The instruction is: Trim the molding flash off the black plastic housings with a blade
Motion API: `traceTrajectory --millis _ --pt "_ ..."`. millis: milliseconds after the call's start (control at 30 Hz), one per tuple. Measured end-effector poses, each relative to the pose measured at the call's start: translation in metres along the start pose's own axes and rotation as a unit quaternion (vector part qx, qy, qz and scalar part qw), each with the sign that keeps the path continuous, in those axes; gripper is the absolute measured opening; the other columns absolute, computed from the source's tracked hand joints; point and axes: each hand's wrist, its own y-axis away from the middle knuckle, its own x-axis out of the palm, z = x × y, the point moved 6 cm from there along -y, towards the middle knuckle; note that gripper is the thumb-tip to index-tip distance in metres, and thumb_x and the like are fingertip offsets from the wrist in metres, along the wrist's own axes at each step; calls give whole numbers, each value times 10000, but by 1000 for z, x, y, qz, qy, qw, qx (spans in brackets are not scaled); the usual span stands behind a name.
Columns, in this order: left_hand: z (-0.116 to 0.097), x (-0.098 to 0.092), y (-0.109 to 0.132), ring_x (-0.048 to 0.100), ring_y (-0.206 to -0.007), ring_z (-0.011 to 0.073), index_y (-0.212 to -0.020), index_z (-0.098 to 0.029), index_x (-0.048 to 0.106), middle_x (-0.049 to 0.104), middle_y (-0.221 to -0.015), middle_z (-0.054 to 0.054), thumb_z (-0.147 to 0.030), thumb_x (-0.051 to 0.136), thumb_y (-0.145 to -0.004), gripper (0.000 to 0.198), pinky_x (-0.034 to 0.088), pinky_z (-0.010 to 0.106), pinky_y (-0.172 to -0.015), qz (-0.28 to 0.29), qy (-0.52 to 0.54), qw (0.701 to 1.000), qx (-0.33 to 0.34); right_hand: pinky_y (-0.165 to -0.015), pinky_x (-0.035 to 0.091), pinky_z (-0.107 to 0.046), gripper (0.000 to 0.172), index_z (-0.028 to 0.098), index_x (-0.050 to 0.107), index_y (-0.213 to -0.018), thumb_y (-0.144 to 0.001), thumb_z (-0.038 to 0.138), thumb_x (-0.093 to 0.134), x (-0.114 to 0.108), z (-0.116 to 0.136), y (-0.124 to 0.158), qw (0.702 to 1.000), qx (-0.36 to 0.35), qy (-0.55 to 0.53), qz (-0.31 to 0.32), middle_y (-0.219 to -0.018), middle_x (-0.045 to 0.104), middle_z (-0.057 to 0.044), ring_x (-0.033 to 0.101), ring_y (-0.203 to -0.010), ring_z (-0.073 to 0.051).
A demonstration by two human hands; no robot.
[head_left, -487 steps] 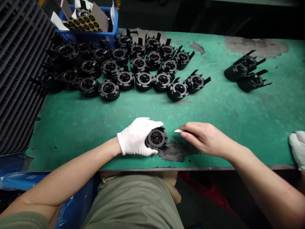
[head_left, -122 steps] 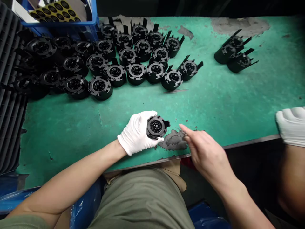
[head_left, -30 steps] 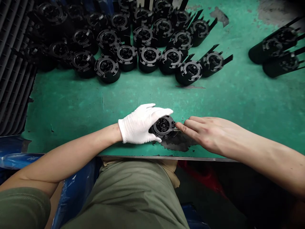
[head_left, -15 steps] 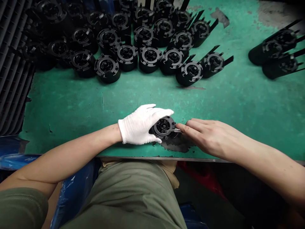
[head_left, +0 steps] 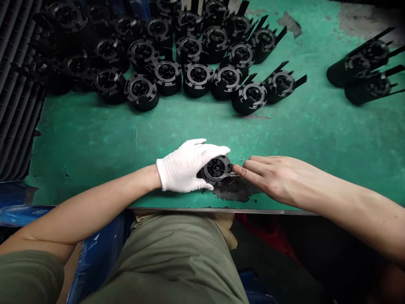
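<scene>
My left hand, in a white glove, is closed around the left side of a round black plastic housing. The housing's ribbed circular face points up, near the front edge of the green bench. From the right, my bare right hand grips a thin silvery metal tool, its fingers pressed together. The tool's tip lies at the right rim of the housing; its handle is hidden in the hand, so its exact kind is unclear.
Several similar black housings stand in rows across the back of the green bench. A few more housings stand at the far right. Dark ribbed trays line the left side. A worn dark patch marks the bench by my hands.
The metal tool's tip has drawn back slightly from over the housing's face toward its right rim. My left hand keeps its hold on the housing.
</scene>
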Motion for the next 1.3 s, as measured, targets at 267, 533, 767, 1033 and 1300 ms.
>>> traceTrajectory --millis 267,533,767,1033,1300 --pt "0 -2 4 732 -1315 381 -1513 -161 495 734 -1401 204 -498 892 -858 836 559 565 -1161 -81 -18 997 3 -652 445 -293 322 154 638 -1433 -1130 197 538 -6 -11 22 982 171 -48 -66 -908 662 -26 629 -752 -163" --pt "11 3 3 734 -1192 406 -1336 -162 621 738 -1287 207 -826 848 -739 922 597 577 -1059 -98 -18 990 -102 -691 531 -280 393 139 560 -1526 -1135 183 560 20 70 15 932 342 -55 -110 -968 721 -42 709 -768 -158" --pt "6 1 6 727 -1058 389 -1232 -131 649 716 -1160 201 -918 782 -737 940 610 586 -980 -126 -61 985 -96 -567 452 -318 452 60 546 -1576 -1151 213 526 29 93 -1 892 442 33 -87 -857 643 -22 631 -646 -168" --pt "4 6 3 699 -1091 406 -1171 -171 681 704 -1131 186 -945 732 -747 884 586 598 -998 -73 -68 990 -103 -612 463 -301 453 101 532 -1576 -1131 189 531 22 89 -3 901 418 35 -112 -831 641 -7 641 -660 -158" --pt "6 9 5 675 -1016 393 -1204 -147 662 683 -1121 195 -998 677 -739 970 584 579 -918 -69 -89 987 -117 -543 399 -342 437 61 535 -1555 -1149 214 482 21 94 -11 893 438 94 -32 -815 641 -24 622 -619 -179"
